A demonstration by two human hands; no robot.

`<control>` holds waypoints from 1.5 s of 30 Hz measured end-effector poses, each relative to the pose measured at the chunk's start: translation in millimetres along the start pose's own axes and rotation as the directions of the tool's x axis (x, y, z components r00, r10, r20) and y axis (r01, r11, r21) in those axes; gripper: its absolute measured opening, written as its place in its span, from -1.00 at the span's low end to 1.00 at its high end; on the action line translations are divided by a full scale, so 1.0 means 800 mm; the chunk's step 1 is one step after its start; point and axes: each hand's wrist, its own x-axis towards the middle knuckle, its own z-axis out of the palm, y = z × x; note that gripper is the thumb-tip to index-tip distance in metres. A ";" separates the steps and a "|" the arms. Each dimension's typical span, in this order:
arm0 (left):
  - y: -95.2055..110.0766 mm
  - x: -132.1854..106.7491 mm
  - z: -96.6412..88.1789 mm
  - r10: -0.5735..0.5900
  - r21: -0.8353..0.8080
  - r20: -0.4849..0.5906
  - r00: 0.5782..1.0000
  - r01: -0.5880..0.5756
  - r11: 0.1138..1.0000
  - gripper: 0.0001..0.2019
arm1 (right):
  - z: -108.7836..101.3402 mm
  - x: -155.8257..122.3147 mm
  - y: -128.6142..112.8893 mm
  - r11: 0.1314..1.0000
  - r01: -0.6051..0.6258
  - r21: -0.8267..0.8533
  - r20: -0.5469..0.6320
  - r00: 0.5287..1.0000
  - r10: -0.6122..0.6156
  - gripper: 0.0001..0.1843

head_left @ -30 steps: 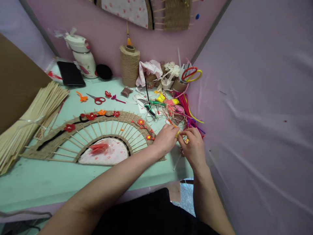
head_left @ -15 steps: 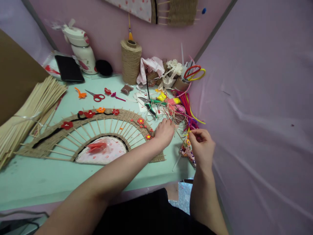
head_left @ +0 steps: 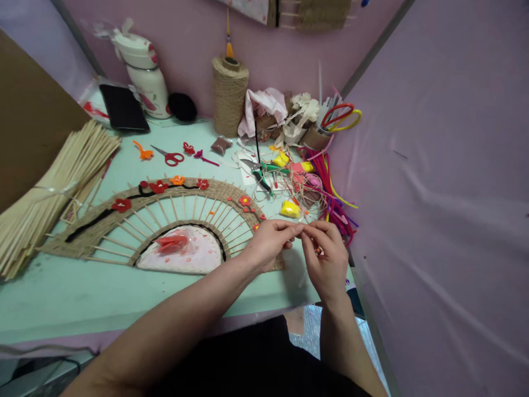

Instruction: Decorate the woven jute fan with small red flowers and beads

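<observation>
My left hand [head_left: 270, 242] and my right hand [head_left: 326, 253] meet at the fingertips over the table's right front part. Each hand is closed in a pinch; what lies between the fingertips is too small to make out. A bit of something reddish and white shows between the fingers of my right hand. Left of my hands lies a fan-shaped woven twine piece [head_left: 229, 190] with thin wooden ribs, red and orange flowers, and a pale half-round panel [head_left: 198, 262]. Just beyond my fingers sits a yellow packet [head_left: 290, 208].
Green-handled pruning shears [head_left: 261, 179] lie by tangled twine and magenta fuzzy stems [head_left: 324, 176]. Further back stand a twine spool [head_left: 230, 99], a white bottle [head_left: 149, 88] and a cup with scissors [head_left: 316, 138]. Red scissors [head_left: 171, 159] and bundled wooden strips [head_left: 53, 193] are left.
My left hand has drawn back from the twine pile toward my right hand, and the fingertips now meet. The yellow packet has come into sight. The view has shifted slightly.
</observation>
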 end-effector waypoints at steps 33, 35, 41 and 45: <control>-0.032 -0.049 -0.077 0.041 -0.041 -0.037 0.998 -0.043 0.998 -0.79 | 0.023 0.001 -0.019 0.988 -0.069 0.140 0.198 0.979 0.040 -0.74; -0.031 -0.051 -0.076 0.049 -0.079 -0.057 0.997 -0.053 0.995 -0.81 | 0.024 0.000 -0.021 0.986 -0.073 0.151 0.205 0.978 0.041 -0.74; -0.018 -0.052 -0.066 -0.028 -0.275 -0.046 0.999 0.014 0.961 -0.81 | 0.026 -0.007 -0.027 0.982 -0.071 0.178 0.217 0.976 0.031 -0.73; -0.014 -0.051 -0.063 -0.072 -0.410 -0.087 0.994 0.030 0.911 -0.85 | 0.033 -0.013 -0.032 0.986 0.005 0.166 0.207 0.978 -0.040 -0.67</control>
